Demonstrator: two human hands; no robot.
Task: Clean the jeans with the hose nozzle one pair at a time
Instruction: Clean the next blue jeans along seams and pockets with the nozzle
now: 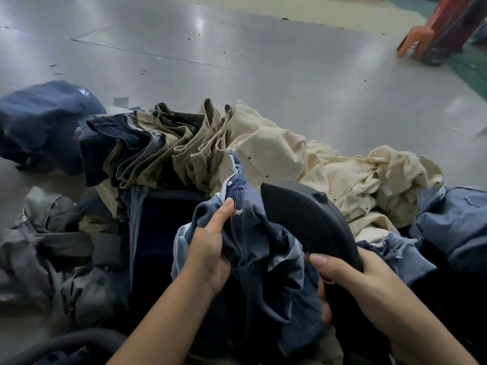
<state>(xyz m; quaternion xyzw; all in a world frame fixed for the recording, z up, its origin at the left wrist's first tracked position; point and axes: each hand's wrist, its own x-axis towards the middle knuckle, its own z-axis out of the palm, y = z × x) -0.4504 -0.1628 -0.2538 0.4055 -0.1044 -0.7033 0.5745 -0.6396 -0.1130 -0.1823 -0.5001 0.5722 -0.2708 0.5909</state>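
I had only one view to work from, a wide-angle camera worn on the person's head. It looked forward and steeply down, so both forearms entered from the bottom edge and the left hand and right hand sat close beneath the lens, large in the lower middle. The blue jeans and dark hose nozzle filled the near centre. Farther out, the view took in a row of folded trousers and then the grey floor, which curved toward the top edge. An orange chair sat small in the far upper right corner. No second view shared the scene.
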